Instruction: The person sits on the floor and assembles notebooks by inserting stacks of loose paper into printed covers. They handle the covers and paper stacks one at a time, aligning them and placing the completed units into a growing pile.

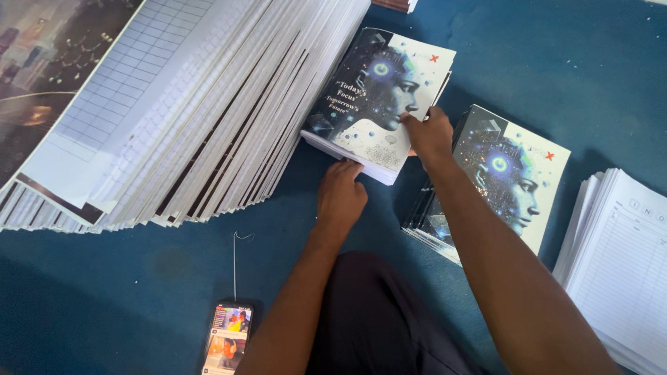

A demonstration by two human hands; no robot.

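My left hand (340, 194) grips the near edge of a thick stack of printed sheets topped by a glossy cover (379, 97) showing a blue digital face. My right hand (429, 135) presses on the stack's right edge, fingers curled over it. The stack lies on blue carpet (542, 62), tilted against a large slanted spread of white sheets (208, 111). A second pile of the same covers (511, 177) sits just right of my right forearm.
A pile of white lined forms (622, 264) lies at the far right. A phone (228, 338) with a lit screen rests on the carpet near my left arm, a thin wire beside it. My dark-clothed knee fills the bottom centre.
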